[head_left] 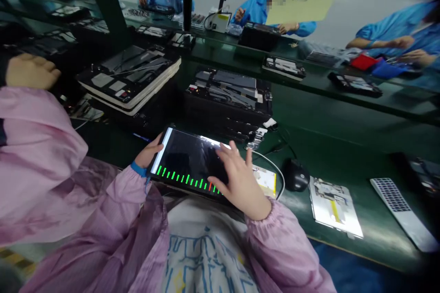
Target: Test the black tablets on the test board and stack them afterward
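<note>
A tablet [192,160] with a lit screen is tilted in front of my body. Its display is dark, with a white strip at the left side and a row of green bars and one red bar along the lower edge. My left hand [148,152], with a blue band at the wrist, grips the tablet's left edge, thumb on the front. Over the right part of the screen, my right hand [239,176] has its fingers spread; whether the fingertips touch the glass I cannot tell. It hides the tablet's lower right corner.
Stacked tablet parts [129,75] and another stack [230,89] stand behind the tablet. To the right are a black mouse [295,175], a metal panel [335,208] and a white keyboard [400,210]. A co-worker's pink sleeve [37,146] reaches in from the left.
</note>
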